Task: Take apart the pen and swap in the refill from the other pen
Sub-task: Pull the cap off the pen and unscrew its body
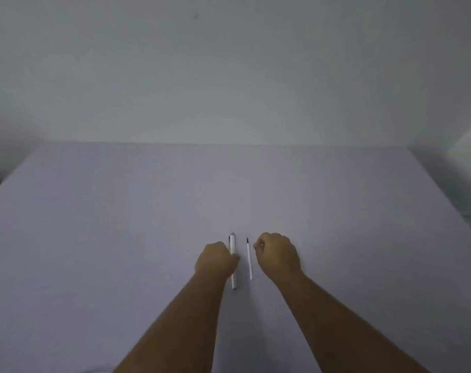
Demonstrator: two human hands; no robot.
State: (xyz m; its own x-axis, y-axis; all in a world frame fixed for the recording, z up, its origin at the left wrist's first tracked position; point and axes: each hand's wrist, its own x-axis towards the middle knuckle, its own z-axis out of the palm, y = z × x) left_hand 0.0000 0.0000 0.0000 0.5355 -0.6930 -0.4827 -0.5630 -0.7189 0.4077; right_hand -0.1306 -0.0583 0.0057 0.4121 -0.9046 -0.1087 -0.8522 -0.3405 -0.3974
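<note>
Hands (215,261) (278,254) — refill (249,261) btwn, pen (233,249) left

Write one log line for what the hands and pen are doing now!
left hand: touching white pen | right hand: closed, empty | refill: lying between hands

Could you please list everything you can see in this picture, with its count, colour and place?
pen: one, white with a dark clip, lying lengthwise on the table, partly under the left hand.
refill: one, thin, white with a dark tip at the far end, lying on the table between the two hands, beside the pen and apart from it.
table: one, pale lilac-grey, filling the lower part of the view.
wall: one, plain whitish-grey, behind the table.
left hand: one, curled, fingers against the pen's middle.
right hand: one, curled into a loose fist, right of the refill; whether it holds anything cannot be told.
</note>
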